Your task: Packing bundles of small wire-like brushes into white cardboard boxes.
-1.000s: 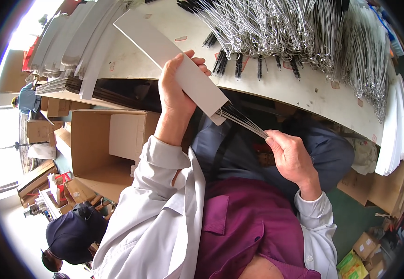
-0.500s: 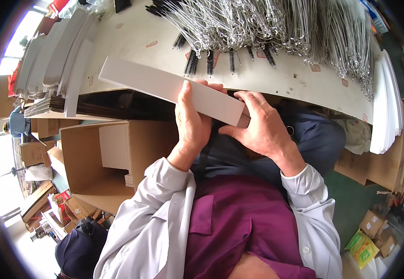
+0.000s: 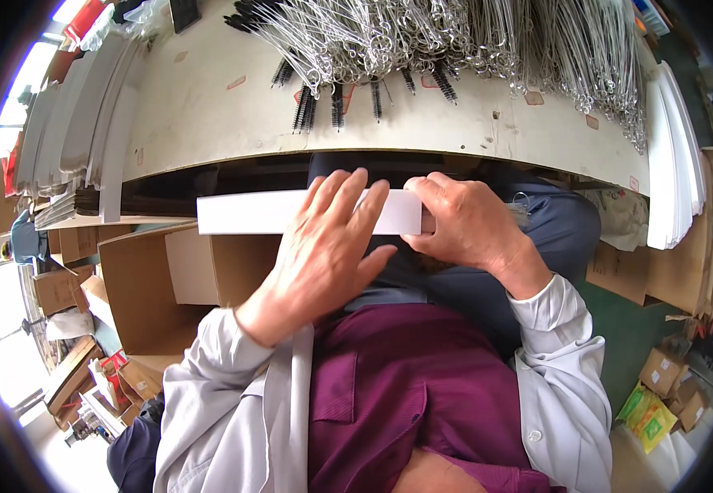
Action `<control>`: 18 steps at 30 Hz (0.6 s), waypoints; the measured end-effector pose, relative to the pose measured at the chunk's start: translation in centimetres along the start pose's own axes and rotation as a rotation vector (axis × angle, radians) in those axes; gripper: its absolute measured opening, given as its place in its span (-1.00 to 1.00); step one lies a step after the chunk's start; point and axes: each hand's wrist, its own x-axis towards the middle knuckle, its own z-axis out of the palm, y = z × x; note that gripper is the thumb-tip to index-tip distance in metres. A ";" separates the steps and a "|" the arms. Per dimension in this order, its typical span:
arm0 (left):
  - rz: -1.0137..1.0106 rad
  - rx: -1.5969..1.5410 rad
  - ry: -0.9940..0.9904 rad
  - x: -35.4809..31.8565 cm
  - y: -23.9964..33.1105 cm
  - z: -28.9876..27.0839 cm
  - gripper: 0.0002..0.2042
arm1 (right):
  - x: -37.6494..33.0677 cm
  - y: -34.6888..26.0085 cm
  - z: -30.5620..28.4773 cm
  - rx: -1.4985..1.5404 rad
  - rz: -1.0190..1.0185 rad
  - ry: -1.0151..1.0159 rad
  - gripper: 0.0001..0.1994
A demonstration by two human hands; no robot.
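Note:
A long, narrow white box lies level across my lap, just in front of the table edge. My left hand is spread over its middle, fingers apart and thumb out, hiding part of it. At the box's right end, my right hand is closed, with thumb and fingers pinching that end. Thin wire loops show just past the right hand's outer side; whether it holds them too is hidden.
On the table lies a large heap of wire-handled brushes with black bristles. White flat cardboard pieces are stacked at the left and right. An open brown carton stands left of my lap.
The white box has swung from slanting to level. My left hand has gone from gripping it underneath to lying spread over it. My right hand stays at its right end.

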 end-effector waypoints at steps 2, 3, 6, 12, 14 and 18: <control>0.019 -0.021 -0.071 0.8 -1.4 1.8 -0.34 | -0.2 -0.3 0.1 0.017 -0.035 -0.009 -0.65; 0.004 -0.095 -0.155 0.7 -2.2 3.0 -0.40 | -0.2 -0.4 0.2 0.033 -0.070 -0.020 -0.66; 0.013 -0.108 -0.131 0.2 -2.9 5.4 -0.56 | -0.3 -0.1 0.5 0.025 -0.059 -0.043 -0.49; -0.043 -0.169 -0.088 -0.1 -2.2 6.7 -0.56 | -0.9 0.3 -1.5 0.013 -0.121 0.086 -0.33; -0.106 -0.150 -0.054 -0.3 -2.1 6.7 -0.57 | -1.3 0.7 -3.2 -0.028 -0.113 0.237 -0.38; -0.173 -0.138 -0.049 -0.6 -2.3 6.2 -0.57 | -2.6 2.7 -4.2 -0.222 0.026 0.482 -0.62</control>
